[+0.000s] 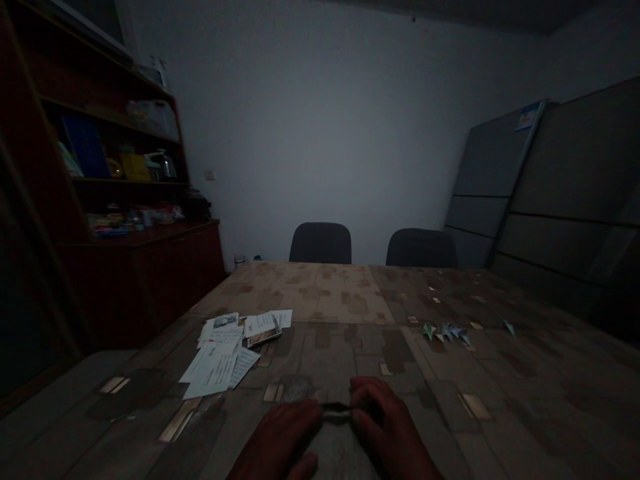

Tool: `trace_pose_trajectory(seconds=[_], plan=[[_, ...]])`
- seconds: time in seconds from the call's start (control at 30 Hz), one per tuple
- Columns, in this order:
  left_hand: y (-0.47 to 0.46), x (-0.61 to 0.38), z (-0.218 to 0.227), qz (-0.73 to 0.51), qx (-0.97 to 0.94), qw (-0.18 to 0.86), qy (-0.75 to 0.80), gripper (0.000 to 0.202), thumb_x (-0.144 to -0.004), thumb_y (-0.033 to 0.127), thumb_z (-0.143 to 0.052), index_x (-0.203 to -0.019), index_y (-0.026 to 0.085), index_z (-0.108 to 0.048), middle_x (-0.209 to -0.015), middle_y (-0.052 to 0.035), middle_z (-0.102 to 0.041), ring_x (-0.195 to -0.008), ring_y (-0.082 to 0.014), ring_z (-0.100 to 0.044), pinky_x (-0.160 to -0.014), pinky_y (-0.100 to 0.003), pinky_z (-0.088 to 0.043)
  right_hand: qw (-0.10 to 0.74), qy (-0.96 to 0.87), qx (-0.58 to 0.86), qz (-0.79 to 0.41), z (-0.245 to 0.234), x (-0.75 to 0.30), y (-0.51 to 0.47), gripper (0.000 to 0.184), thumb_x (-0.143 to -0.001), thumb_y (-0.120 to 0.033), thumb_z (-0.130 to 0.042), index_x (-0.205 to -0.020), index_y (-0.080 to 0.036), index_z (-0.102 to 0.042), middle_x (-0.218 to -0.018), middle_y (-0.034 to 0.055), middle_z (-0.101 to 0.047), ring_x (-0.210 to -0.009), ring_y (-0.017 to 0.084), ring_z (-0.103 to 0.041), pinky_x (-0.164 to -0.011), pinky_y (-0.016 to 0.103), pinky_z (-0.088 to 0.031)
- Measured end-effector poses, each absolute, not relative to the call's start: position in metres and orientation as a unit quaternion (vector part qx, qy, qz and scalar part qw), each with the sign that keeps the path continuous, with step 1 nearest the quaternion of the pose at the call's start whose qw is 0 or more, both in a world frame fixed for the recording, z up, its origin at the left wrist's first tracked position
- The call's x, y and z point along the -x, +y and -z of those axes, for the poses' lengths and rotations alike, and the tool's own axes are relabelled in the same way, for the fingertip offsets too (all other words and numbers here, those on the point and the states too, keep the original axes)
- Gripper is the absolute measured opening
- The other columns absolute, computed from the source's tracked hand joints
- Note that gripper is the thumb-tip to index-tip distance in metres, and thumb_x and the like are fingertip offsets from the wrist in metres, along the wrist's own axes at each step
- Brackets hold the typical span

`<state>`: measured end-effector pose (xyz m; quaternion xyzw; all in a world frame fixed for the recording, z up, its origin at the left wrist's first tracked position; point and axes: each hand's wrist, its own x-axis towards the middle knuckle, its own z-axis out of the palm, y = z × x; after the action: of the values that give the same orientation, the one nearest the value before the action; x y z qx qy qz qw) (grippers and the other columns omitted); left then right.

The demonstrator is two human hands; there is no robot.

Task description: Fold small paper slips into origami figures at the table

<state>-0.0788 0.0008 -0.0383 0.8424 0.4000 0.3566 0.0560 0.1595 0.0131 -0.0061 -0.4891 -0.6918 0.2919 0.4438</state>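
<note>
"Patterned tablecloth (pixel 325 353) lies under the hands; what do they hold?"

"Right hand (pixel 387 427) pinches one end of a small strip (pixel 337 415) between them; left hand (pixel 283 433) has fingertips at its other end, though I can't tell how firmly."

"Any tip?"

"I'd keep the pressure even and both edges level."

"And farther out?"

"Papers (pixel 215 363) beyond the left, small folded pieces (pixel 453 331) beyond the right, then dark chairs (pixel 321 243) ahead."

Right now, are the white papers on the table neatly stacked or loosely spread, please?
Loosely spread: the white papers overlap at differing angles.
</note>
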Motion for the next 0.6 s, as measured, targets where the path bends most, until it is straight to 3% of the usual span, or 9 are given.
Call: trace_pose_trajectory(seconds=[0.07, 0.13, 0.27, 0.43, 0.6], plan=[[0.009, 0.073, 0.023, -0.395, -0.795, 0.14, 0.439, 0.054, -0.079, 0.015, -0.067, -0.129, 0.029, -0.055, -0.127, -0.0071, -0.069, -0.113, -0.0264, -0.066, -0.094, -0.036, -0.054, 0.464, -0.673, 0.48, -0.319, -0.01, -0.16, 0.013, 0.009, -0.076, -0.017, -0.057, -0.077, -0.019, -0.065, -0.107, 0.011, -0.071, -0.103, 0.028, -0.065, -0.088, 0.037, -0.048], [0.017, 0.063, 0.002, -0.401, -0.756, 0.247, 0.455, 0.033, -0.08, 0.016, -0.067, -0.112, 0.024, -0.063, -0.109, -0.0072, -0.075, -0.096, -0.0244, -0.072, -0.084, -0.033, -0.058, 0.453, -0.692, 0.455, -0.331, -0.026, -0.162, 0.013, 0.008, -0.078, -0.02, -0.057, -0.077, -0.018, -0.065, -0.094, 0.0091, -0.074, -0.088, 0.025, -0.068, -0.078, 0.032, -0.049], [0.026, 0.045, -0.027, -0.471, -0.696, 0.321, 0.436, 0.006, -0.08, 0.017, -0.064, -0.084, 0.018, -0.067, -0.082, -0.0054, -0.074, -0.078, -0.0225, -0.071, -0.071, -0.03, -0.055, 0.442, -0.736, 0.423, -0.289, -0.038, -0.168, 0.016, 0.012, -0.081, -0.019, -0.057, -0.083, -0.017, -0.069, -0.082, 0.0054, -0.071, -0.075, 0.02, -0.066, -0.069, 0.026, -0.048], [0.025, 0.036, -0.016, -0.523, -0.6, 0.386, 0.467, 0.009, -0.073, 0.019, -0.066, -0.064, 0.017, -0.065, -0.059, 0.0011, -0.062, -0.057, -0.0166, -0.058, -0.053, -0.023, -0.043, 0.465, -0.666, 0.473, -0.342, -0.016, -0.173, 0.021, 0.017, -0.078, -0.022, -0.06, -0.091, -0.017, -0.068, -0.079, 0.0038, -0.07, -0.073, 0.02, -0.064, -0.066, 0.026, -0.047], [0.016, 0.037, -0.01, -0.516, -0.582, 0.399, 0.485, 0.008, -0.072, 0.023, -0.067, -0.065, 0.019, -0.067, -0.061, 0.0014, -0.064, -0.06, -0.0175, -0.059, -0.057, -0.023, -0.044, 0.446, -0.624, 0.495, -0.408, 0.002, -0.169, 0.014, 0.012, -0.075, -0.027, -0.061, -0.072, -0.016, -0.064, -0.059, -0.0027, -0.057, -0.058, 0.014, -0.055, -0.056, 0.023, -0.04]])
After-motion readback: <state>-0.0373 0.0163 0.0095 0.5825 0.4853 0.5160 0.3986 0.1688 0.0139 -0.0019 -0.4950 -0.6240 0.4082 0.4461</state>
